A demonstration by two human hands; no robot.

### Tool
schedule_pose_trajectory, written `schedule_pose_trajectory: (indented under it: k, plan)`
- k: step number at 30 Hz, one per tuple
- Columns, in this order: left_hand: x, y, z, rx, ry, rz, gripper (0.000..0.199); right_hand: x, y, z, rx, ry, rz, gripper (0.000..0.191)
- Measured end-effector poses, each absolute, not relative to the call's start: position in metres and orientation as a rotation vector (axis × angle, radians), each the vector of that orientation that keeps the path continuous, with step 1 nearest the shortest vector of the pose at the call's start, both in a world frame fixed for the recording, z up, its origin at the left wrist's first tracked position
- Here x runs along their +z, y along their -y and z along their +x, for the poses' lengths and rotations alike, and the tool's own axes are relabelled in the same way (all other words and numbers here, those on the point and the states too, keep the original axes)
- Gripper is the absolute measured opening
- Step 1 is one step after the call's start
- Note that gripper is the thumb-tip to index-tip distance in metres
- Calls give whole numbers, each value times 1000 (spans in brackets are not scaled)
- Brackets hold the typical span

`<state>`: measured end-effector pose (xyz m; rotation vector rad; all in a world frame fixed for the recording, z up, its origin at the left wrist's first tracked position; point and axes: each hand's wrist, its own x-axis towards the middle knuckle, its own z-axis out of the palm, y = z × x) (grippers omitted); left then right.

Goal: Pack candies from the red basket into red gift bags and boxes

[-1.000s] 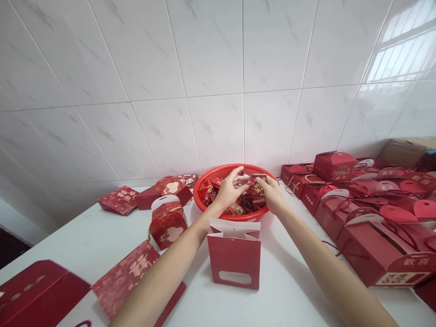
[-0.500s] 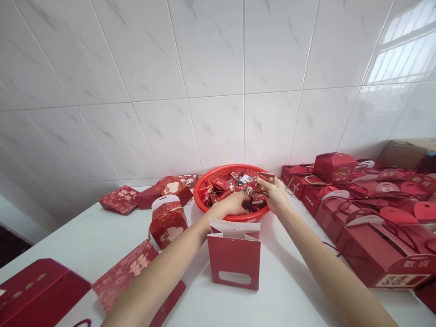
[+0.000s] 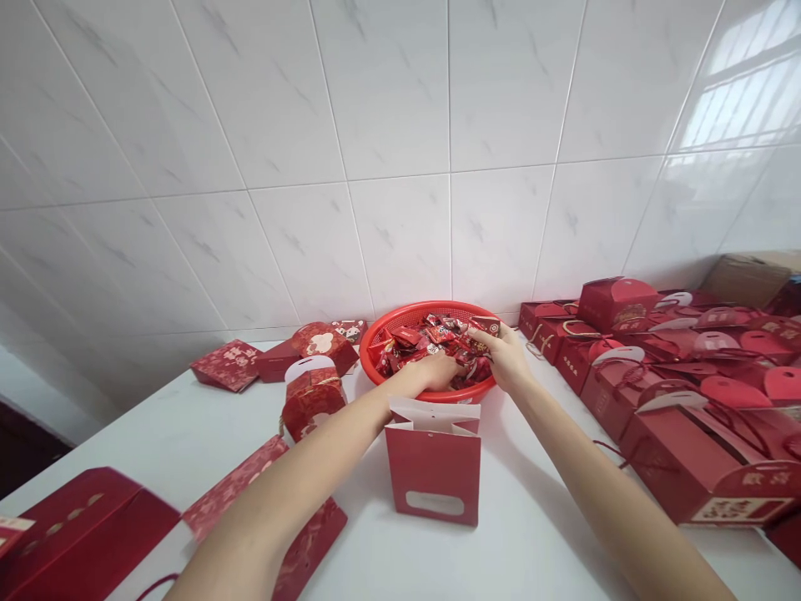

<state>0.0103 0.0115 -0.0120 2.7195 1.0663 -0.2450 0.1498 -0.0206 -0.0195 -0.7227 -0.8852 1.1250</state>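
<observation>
A red plastic basket (image 3: 375,327) full of small red-wrapped packets (image 3: 408,336) stands against the wall. My left hand (image 3: 440,370) reaches into it among the packets; its fingertips are partly hidden there, so what they hold cannot be made out. At the basket's right rim, my right hand (image 3: 504,351) is closed on a dark red packet (image 3: 485,325). Between my forearms an upright red paper bag (image 3: 433,467) stands in front of the basket, its white-lined top open.
Many closed red gift boxes (image 3: 694,451) fill the right side. More patterned red boxes (image 3: 313,401) stand left of the basket. A large red box (image 3: 81,526) lies at the front left. A cardboard box (image 3: 744,280) sits at the back right.
My left hand has shifted slightly right within the basket, and the packets around it are rearranged. My right hand still holds its packet at the rim. The view has moved slightly.
</observation>
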Motion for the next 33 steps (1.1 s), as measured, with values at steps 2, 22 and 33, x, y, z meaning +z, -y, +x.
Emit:
schedule_pose_trajectory:
  k: [2, 22, 33]
  plan:
    - [-13, -12, 10, -205, -1053, 2679, 32, -20, 21, 151, 1117, 894, -725, 35]
    - [-4, -23, -6, 1139, -1031, 1597, 23, -11, 25, 151, 1117, 678, -707, 30]
    - [-8, -30, -11, 1070, -1236, 1741, 21, -10, 28, 152, 1130, 706, -711, 32]
